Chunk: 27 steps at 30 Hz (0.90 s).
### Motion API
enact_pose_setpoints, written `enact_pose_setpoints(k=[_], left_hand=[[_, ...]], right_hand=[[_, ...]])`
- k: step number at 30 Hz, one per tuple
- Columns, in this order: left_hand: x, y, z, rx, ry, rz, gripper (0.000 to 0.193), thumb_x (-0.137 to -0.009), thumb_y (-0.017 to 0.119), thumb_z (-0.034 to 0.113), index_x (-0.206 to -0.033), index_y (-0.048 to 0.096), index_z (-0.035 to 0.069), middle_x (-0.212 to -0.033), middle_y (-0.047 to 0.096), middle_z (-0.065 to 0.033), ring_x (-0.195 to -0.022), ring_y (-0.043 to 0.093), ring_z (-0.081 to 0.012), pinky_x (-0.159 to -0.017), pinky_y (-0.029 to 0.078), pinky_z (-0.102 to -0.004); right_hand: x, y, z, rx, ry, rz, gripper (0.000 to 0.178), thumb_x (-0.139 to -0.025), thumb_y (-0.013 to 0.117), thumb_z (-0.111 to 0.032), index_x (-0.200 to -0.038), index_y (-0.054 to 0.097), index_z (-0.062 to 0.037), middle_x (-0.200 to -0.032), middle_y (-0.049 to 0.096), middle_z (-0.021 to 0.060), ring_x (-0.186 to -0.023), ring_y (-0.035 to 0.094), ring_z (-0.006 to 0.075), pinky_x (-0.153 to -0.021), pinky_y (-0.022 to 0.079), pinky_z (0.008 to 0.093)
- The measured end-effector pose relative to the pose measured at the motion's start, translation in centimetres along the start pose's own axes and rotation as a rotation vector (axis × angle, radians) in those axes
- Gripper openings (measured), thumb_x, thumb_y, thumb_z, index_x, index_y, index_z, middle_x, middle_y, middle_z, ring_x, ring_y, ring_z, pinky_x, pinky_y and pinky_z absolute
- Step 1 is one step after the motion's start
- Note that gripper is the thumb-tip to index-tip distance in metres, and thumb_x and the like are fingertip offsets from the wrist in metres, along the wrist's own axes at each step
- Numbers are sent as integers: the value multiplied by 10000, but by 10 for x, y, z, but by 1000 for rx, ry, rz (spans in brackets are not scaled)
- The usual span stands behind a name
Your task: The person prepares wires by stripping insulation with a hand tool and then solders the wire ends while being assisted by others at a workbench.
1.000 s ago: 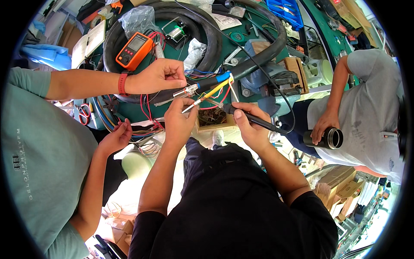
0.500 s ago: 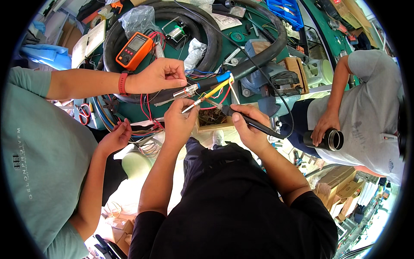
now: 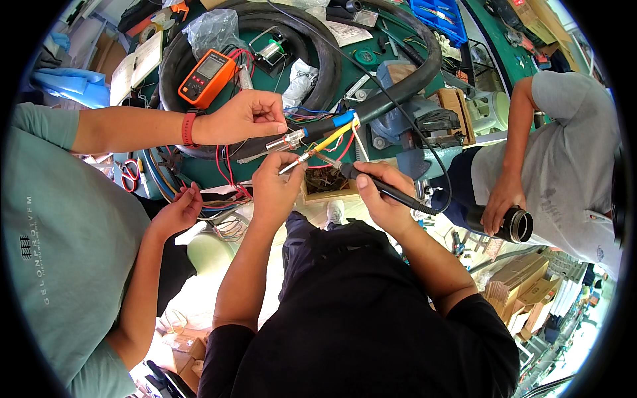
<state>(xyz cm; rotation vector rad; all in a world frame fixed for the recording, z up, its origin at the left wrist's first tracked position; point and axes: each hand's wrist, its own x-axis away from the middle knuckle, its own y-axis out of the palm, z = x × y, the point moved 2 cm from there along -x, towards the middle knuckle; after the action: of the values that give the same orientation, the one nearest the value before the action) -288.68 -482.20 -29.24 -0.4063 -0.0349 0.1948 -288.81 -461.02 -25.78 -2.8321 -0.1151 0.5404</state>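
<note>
My left hand [image 3: 275,182] pinches a white-ended wire [image 3: 292,166] where it meets a yellow-sleeved wire [image 3: 335,136]. My right hand [image 3: 386,199] is closed round the black handle of a soldering iron [image 3: 358,174]. Its tip points left and lies at or very near the metal joint beside my left fingers. The yellow wire comes from a thick black cable [image 3: 391,93] with a blue band [image 3: 344,119]; red and white wires hang beside it. Just above, a co-worker's hand [image 3: 262,119] pinches something thin near a clear-and-metal connector [image 3: 287,141].
An orange meter [image 3: 207,78], a solder spool on a stand [image 3: 273,50] and coiled cable crowd the green bench. A wooden box [image 3: 325,189] sits below the joint. The iron's cord [image 3: 424,136] loops at right. A person there holds a black cup [image 3: 514,224].
The person at right has shifted slightly, and the black cup has moved a little right and down. My hands, the soldering iron and the co-worker's hand at left look almost unmoved.
</note>
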Motion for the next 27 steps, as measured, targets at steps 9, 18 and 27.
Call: enact_pose_setpoints(k=[9, 18, 27], left_hand=[[0, 0, -1, 19, -11, 6, 187, -797, 732, 90, -913, 633, -19, -855, 682, -139, -770, 663, -222, -727, 505, -325], [0, 0, -3, 16, -3, 17, 188, -800, 731, 88, -918, 633, -19, -857, 681, -141, -757, 657, -211, -717, 506, -321], [0, 0, 1, 19, -15, 15, 199, -804, 734, 92, -923, 630, -29, -857, 682, -139, -746, 654, -194, -693, 512, -310]], right_hand=[[1, 0, 0, -46, 88, 1, 186, -889, 658, -109, -1013, 665, 30, -787, 652, 54, -672, 551, 67, -590, 425, 212], [4, 3, 5, -140, 248, 52, 173, -872, 680, -91, -992, 671, 33, -765, 655, 51, -672, 577, 68, -601, 460, 222], [4, 4, 6, -251, 270, 50, 165, -895, 651, -70, -1016, 662, 41, -818, 664, 68, -722, 609, 83, -639, 482, 226]])
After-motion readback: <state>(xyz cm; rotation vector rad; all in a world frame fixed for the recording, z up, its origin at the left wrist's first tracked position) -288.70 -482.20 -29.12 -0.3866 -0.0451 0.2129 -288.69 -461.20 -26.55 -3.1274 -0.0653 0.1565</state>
